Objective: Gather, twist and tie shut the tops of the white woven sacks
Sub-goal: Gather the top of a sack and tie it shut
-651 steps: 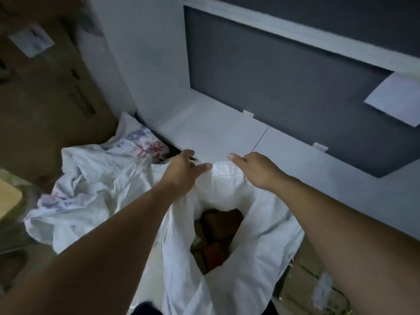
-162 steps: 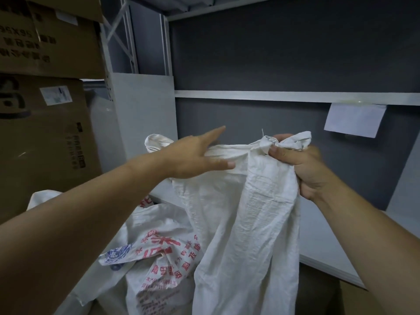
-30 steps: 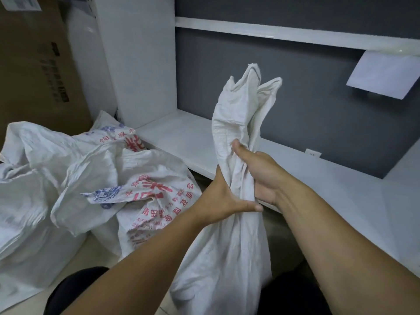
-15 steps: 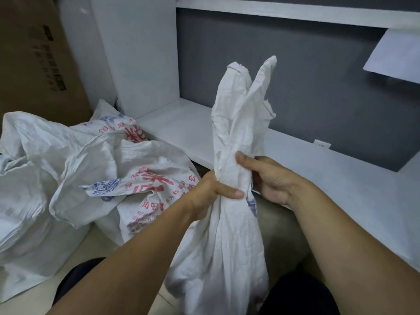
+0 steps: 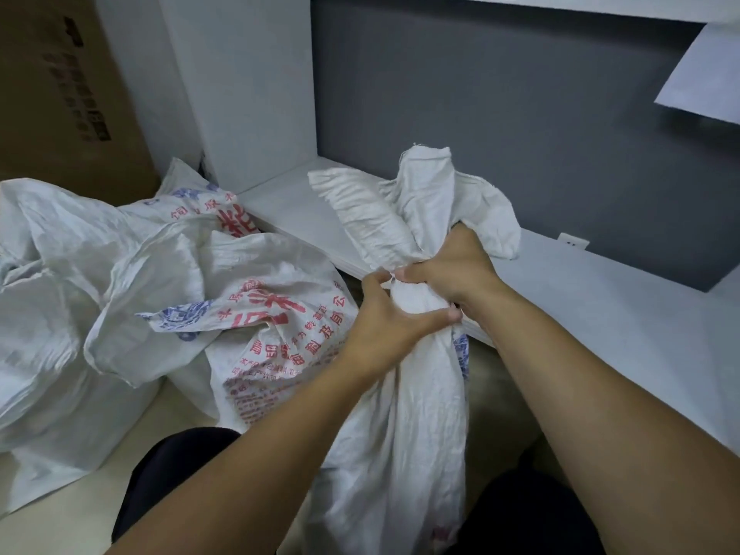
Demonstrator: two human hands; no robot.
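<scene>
I am gripping the neck of the white woven sack (image 5: pixel 404 434) with both hands. My left hand (image 5: pixel 386 324) is wrapping it from below, thumb across the front, and my right hand (image 5: pixel 454 270) is clenching just above, touching the left. Half a second ago the gathered top (image 5: pixel 384 218) was standing tall above my fists. Now it is bending over and fanning out toward the white shelf (image 5: pixel 600 314), and my hands are sitting closer together. I judge the twist is tightening and the neck is nearly ready for knotting. The sack is standing just before me, beside the printed sacks (image 5: pixel 260 314), which look untied.
</scene>
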